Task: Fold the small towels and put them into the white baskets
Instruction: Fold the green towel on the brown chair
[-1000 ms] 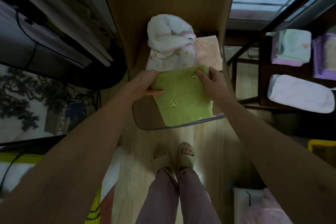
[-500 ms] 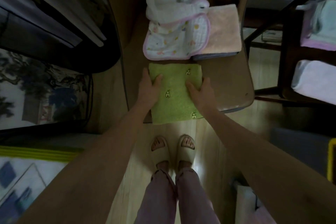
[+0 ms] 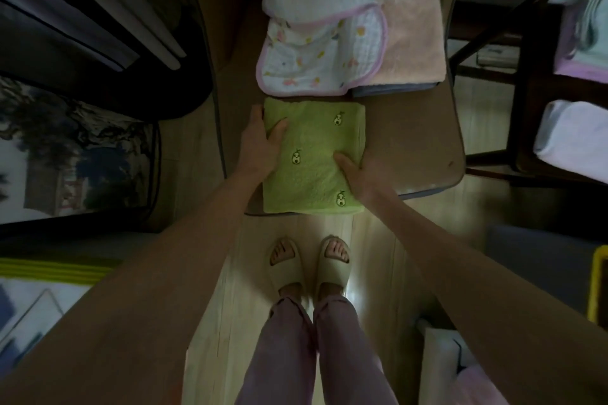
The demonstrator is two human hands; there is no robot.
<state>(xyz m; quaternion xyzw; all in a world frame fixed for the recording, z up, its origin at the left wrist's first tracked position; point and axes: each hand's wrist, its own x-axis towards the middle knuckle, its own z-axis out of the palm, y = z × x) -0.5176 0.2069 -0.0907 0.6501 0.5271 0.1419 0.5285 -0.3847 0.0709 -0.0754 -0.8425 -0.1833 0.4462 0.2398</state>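
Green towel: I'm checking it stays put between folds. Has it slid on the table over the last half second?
No. The green towel still lies just below the white printed cloth, its near edge at the table edge.

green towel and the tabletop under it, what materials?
Green towel: looks like terry cotton or microfibre, going by its nubby, matte pile; small embroidered-looking motifs. Table: smooth brown surface with a faint sheen and a grey edge band, probably laminate over board, not certain.
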